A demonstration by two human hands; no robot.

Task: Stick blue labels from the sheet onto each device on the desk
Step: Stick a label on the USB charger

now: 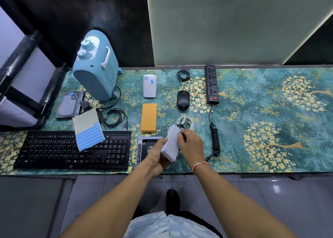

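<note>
While the left hand [158, 158] grips the white adapter [171, 144] lifted above the desk's front edge, the right hand [189, 144] curls its fingers on the upper face, probably pressing a label I cannot see, so it should rub flat outward.

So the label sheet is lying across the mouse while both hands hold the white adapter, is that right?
Not quite. In the head view the label sheet lies across the keyboard, not the mouse, which sits bare farther back. The left hand and right hand do hold the white adapter.
</note>
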